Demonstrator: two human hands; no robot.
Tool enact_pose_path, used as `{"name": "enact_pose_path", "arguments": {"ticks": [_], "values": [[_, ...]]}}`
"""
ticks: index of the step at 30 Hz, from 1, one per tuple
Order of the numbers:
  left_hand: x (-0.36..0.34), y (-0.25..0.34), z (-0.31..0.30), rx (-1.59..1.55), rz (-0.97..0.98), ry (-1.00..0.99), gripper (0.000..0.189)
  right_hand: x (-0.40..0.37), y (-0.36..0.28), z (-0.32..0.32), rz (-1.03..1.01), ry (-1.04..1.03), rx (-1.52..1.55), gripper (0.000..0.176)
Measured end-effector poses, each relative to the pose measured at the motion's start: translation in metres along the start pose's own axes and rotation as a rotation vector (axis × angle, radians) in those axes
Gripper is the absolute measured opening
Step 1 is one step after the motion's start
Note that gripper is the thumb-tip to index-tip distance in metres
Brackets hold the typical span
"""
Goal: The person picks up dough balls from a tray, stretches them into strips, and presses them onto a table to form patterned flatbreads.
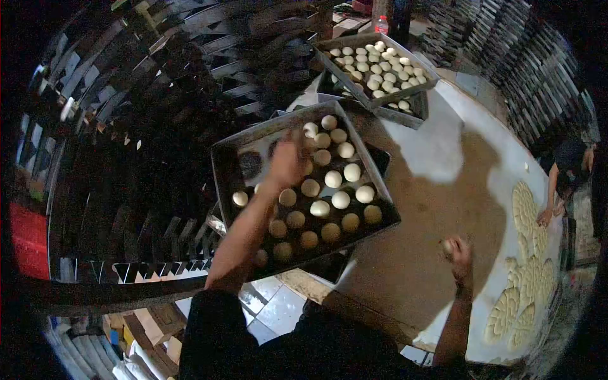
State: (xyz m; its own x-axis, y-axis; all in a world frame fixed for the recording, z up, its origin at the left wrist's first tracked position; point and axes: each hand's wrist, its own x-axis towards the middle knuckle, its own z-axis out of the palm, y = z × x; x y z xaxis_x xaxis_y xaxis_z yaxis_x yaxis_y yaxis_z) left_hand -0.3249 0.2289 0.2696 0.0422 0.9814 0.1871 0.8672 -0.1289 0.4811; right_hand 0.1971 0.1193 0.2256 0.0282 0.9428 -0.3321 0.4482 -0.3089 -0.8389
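Note:
My left hand reaches over a dark metal tray that holds rows of round dough balls. Its fingers are bunched above the tray's middle; whether they hold a ball I cannot tell. My right hand hovers over the brown, floured table and is closed around a dough ball. The tray's left part is mostly bare, with one ball near the edge.
A second tray full of dough balls sits farther back on stacked trays. Clusters of dough balls lie along the table's right rim. Another person leans on that rim. Stacks of dark trays surround the table.

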Motion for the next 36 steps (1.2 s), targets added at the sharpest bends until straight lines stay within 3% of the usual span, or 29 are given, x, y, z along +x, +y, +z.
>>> {"name": "enact_pose_path", "arguments": {"ticks": [1,2,3,5,7,9,10,11,12,13,14,15,16,19,20,21,23,25,26,27,28,30,33,34,36], "values": [[0.025,-0.044,0.013,-0.09,-0.067,0.067,0.049,0.023,-0.053,0.034,-0.226,-0.1,-0.13,0.041],[0.04,-0.079,0.031,0.036,0.023,0.272,0.043,0.026,-0.114,0.081,-0.584,0.003,-0.064,0.039],[0.048,-0.114,0.052,0.086,0.1,0.223,0.044,0.037,-0.156,0.12,-0.643,-0.064,0.134,0.04],[0.061,-0.164,0.079,0.187,0.243,0.126,0.045,0.073,-0.212,0.194,-0.831,-0.136,0.141,0.042],[0.049,-0.13,0.043,-0.068,0.026,0.106,0.043,0.1,-0.265,0.254,-1.16,-0.064,0.011,0.031],[0.038,-0.117,0.029,-0.203,-0.092,0.187,0.043,0.142,-0.253,0.311,-1.128,-0.217,-0.158,0.033],[0.034,-0.114,0.023,-0.025,-0.076,0.278,0.045,0.141,-0.249,0.312,-1.167,-0.285,-0.484,0.032],[0.032,-0.111,0.016,-0.044,-0.105,0.286,0.046,0.136,-0.242,0.31,-1.179,-0.336,-0.805,0.03],[0.026,-0.09,0.001,-0.066,-0.127,0.278,0.047,0.117,-0.238,0.292,-1.265,-0.303,-0.653,0.033],[0.023,-0.065,-0.011,-0.093,-0.138,0.254,0.049,0.093,-0.223,0.27,-1.207,-0.246,-0.429,0.034],[0.022,-0.042,-0.023,-0.001,0.087,0.203,0.051,0.074,-0.209,0.242,-1.131,-0.167,-0.214,0.036],[0.028,-0.027,-0.018,0.082,0.155,0.222,0.051,0.06,-0.196,0.193,-1.131,-0.112,-0.235,0.035],[0.036,-0.008,-0.008,0.152,0.237,0.244,0.05,0.051,-0.153,0.157,-0.972,0.029,-0.218,0.033],[0.047,0.114,0.012,-0.173,0.25,0.111,0.045,0.018,-0.014,0.037,-0.551,0.492,-0.346,0.031],[0.053,0.155,0.026,-0.12,0.388,0.047,0.044,0.006,0.036,0.011,-0.431,0.66,-0.362,0.033],[0.06,0.189,0.042,-0.072,0.532,-0.007,0.042,-0.013,0.068,-0.001,-0.278,0.672,-0.302,0.034],[0.076,0.267,0.098,-0.186,0.618,-0.257,0.046,-0.047,0.134,-0.026,0.001,0.716,-0.151,0.034],[0.08,0.354,0.166,-0.216,0.745,-0.429,0.049,-0.057,0.2,-0.021,-0.278,0.801,-0.097,0.032],[0.083,0.395,0.208,-0.141,0.87,-0.57,0.062,-0.071,0.207,-0.03,-0.241,0.805,-0.255,0.03],[0.079,0.438,0.25,-0.307,0.771,-0.886,0.065,-0.085,0.216,-0.043,-0.201,0.792,-0.405,0.029],[0.069,0.475,0.287,-0.446,0.633,-1.195,0.07,-0.105,0.238,-0.053,-0.244,0.824,-0.354,0.027],[0.058,0.534,0.388,-1.205,0.739,-1.839,0.072,-0.119,0.284,-0.084,-0.363,0.897,-0.255,0.024],[0.02,0.612,0.53,-0.572,0.731,-1.122,0.068,-0.149,0.322,-0.141,-0.231,0.712,0.011,0.027],[0.011,0.634,0.584,-0.384,0.682,-0.917,0.067,-0.15,0.33,-0.15,-0.281,0.757,-0.012,0.027],[-0.007,0.658,0.645,-0.231,0.634,-0.712,0.062,-0.155,0.346,-0.156,-0.379,0.819,-0.083,0.029]]}}
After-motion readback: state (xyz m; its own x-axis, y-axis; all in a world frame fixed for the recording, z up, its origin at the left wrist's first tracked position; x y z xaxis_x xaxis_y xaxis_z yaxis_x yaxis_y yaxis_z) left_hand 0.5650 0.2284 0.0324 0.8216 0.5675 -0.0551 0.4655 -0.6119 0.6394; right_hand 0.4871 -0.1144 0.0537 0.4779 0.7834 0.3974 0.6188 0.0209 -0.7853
